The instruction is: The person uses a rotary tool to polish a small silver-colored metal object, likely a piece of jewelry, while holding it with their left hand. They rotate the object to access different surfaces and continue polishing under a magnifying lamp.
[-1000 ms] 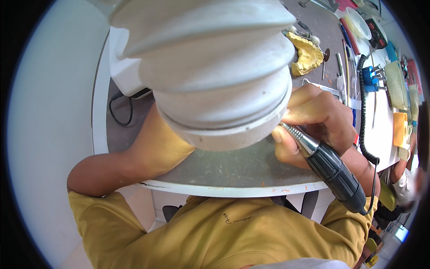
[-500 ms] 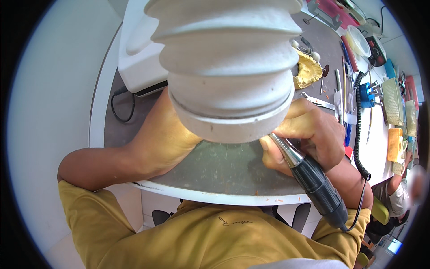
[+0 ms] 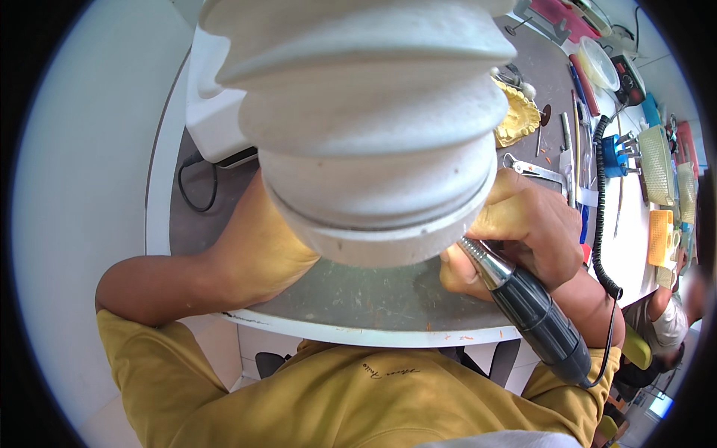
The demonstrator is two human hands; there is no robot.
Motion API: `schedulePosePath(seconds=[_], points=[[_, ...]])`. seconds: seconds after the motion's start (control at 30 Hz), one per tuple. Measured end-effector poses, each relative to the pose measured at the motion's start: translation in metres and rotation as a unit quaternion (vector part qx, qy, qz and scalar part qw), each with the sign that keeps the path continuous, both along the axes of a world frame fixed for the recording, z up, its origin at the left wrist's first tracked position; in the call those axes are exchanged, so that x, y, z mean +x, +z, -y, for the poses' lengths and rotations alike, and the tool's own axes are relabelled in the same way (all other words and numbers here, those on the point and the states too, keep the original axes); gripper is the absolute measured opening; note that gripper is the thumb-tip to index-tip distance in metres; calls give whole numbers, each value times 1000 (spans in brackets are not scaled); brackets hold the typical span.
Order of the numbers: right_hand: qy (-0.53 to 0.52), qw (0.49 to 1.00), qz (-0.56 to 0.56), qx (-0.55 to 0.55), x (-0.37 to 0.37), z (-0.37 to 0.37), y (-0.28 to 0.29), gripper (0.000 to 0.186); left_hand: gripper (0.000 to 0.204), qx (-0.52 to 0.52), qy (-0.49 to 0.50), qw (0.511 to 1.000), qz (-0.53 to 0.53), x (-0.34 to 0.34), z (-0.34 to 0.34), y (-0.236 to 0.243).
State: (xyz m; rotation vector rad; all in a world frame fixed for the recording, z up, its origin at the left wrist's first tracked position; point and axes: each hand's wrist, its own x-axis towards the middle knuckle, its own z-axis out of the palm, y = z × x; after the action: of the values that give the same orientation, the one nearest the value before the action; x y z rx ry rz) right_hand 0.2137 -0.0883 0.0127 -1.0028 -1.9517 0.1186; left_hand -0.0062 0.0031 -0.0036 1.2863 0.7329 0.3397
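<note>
My right hand is closed round a black rotary handpiece with a silver metal nose, its cord end pointing down toward my right sleeve. The tip of the handpiece is hidden behind a wide, ribbed white suction hose that fills the upper middle. From the left reaches my left hand; its fingers lie out of sight behind the hose mouth, so what they hold does not show. Both hands are over the grey-brown bench top.
Beyond my right hand lie a yellow dental cast, a silver hand instrument and several slim tools. A coiled black cord runs along the right. Baskets stand farther right, near another person. A white machine stands at the left.
The hose looks larger and its mouth sits lower in the picture, as the view has shifted slightly. Both hands stay nearly in place, the right one keeping its hold on the handpiece.
</note>
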Motion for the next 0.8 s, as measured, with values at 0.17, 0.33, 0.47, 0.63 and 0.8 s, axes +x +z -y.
schedulePosePath(seconds=[0.17, 0.33, 0.47, 0.63, 0.8], points=[[-16, 1000, 12, -13, -1, 3, 3, 29, 34, 37, -32, 998, -31, -1, -3, 3], [-8, 1000, 5, -12, 0, 1, 0, 29, 34, 13, -15, 1000, -3, -2, -1, -3], [0, 1000, 3, -29, 1, 3, 2, 30, 34, 24, -14, 999, -27, -1, -2, 0], [-4, 999, 0, -35, 2, 5, 1, 30, 33, 27, -12, 999, -44, -1, -2, 0], [-6, 999, -11, -42, 1, 5, 1, 28, 33, -14, 2, 1000, -15, -3, -2, -4]])
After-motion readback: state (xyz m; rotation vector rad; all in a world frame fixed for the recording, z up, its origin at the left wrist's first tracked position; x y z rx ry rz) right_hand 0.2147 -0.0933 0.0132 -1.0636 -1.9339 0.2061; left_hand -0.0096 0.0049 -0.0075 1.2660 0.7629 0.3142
